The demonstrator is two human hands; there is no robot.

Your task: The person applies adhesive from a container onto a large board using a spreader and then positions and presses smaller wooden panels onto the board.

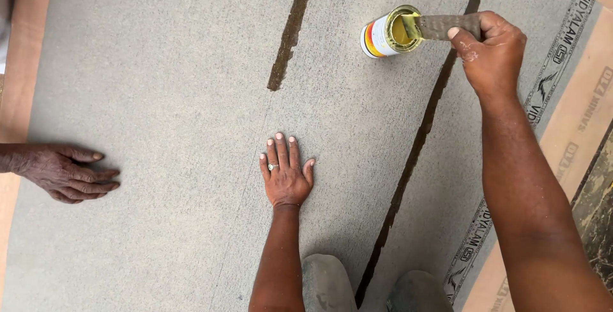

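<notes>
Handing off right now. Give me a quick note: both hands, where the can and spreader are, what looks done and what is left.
Right hand: grip shut on the flat spreader, its tip dipped in the open can of yellow adhesive.
Left hand: open, pressed flat on the grey speckled sheet.
Another person's hand rests on the sheet's left edge.
Done: sheets laid; dark gaps show between them.
Left: no yellow adhesive visible on the sheets yet.
</notes>
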